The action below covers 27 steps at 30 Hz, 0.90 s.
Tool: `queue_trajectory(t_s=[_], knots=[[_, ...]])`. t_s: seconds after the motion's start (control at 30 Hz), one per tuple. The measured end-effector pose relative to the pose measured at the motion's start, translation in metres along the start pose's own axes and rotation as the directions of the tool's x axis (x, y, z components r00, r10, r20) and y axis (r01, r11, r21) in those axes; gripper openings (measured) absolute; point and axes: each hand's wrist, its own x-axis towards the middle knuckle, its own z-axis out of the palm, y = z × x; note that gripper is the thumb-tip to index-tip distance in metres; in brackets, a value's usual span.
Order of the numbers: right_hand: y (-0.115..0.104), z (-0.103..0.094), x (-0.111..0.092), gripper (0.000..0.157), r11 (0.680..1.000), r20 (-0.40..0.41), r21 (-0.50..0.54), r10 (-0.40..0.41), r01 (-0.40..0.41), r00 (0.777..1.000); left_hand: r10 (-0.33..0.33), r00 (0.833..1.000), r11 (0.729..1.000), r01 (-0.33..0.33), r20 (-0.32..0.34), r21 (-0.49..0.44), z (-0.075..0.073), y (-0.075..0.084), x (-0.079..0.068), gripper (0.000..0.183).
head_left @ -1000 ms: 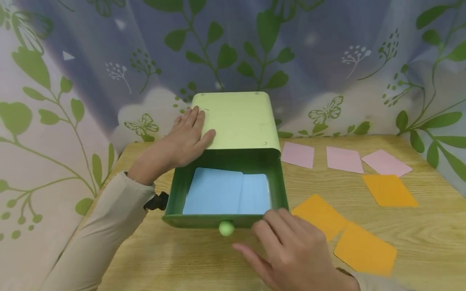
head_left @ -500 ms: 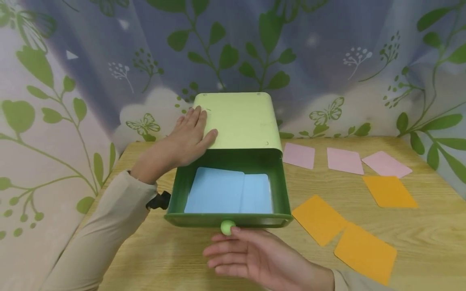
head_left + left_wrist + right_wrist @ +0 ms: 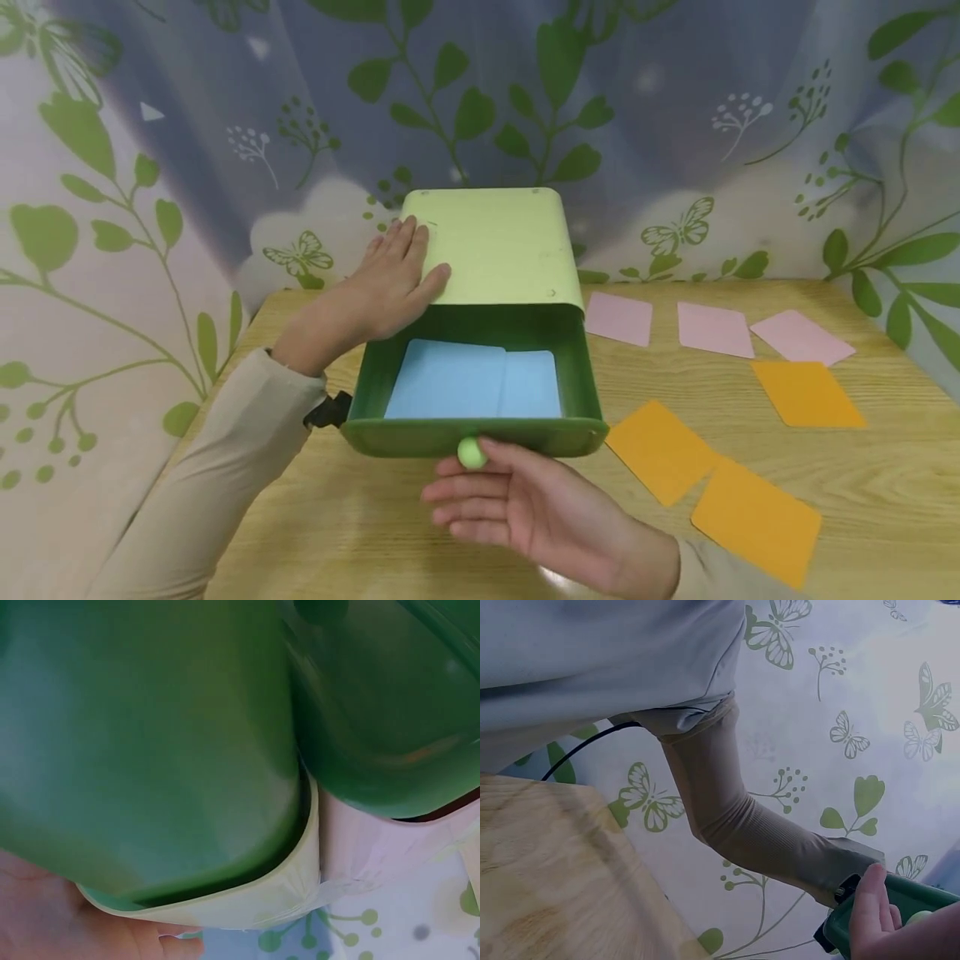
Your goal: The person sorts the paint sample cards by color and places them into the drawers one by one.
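A light green box (image 3: 498,246) stands on the table with its dark green drawer (image 3: 408,439) pulled out. Blue cards (image 3: 450,379) lie overlapping inside the drawer. My left hand (image 3: 382,287) rests flat on the left part of the box top. At the drawer front, my right hand (image 3: 547,508) pinches the round, pale green knob (image 3: 471,452) with its thumb and index finger; the other fingers extend to the left. The left wrist view shows the drawer's green surface (image 3: 150,750) and a second green drawer (image 3: 390,697) in a pinkish housing beside it.
Pink cards (image 3: 715,328) lie on the wooden table (image 3: 337,533) at the back right. Orange cards (image 3: 757,517) are spread nearer the front right. A leaf-patterned curtain (image 3: 300,100) closes off the back and left side.
My right hand has turned over and moved left from the drawer's right front corner to the knob. The drawer's front rim now sits higher in view. My left hand stays put.
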Motion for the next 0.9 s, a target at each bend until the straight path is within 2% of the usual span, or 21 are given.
queue_trajectory(t_s=[0.23, 0.43, 0.9], knots=[[-0.011, -0.004, 0.008, 0.034, 0.999, 0.004, -0.036, -0.023, 0.024, 1.0, 0.01, 1.0, 1.0, -0.01, 0.018, -0.012, -0.001, -0.001, 0.0, 0.073], [-0.02, -0.008, 0.018, 0.036, 0.995, -0.054, -0.093, -0.032, 0.027, 0.998, 0.02, 0.999, 1.0, -0.02, 0.036, -0.024, -0.003, -0.002, 0.001, 0.073], [-0.045, -0.023, 0.042, 0.039, 0.992, -0.127, -0.111, -0.074, 0.06, 0.989, 0.045, 0.997, 0.997, -0.042, 0.064, -0.062, -0.007, -0.003, 0.0, 0.072]])
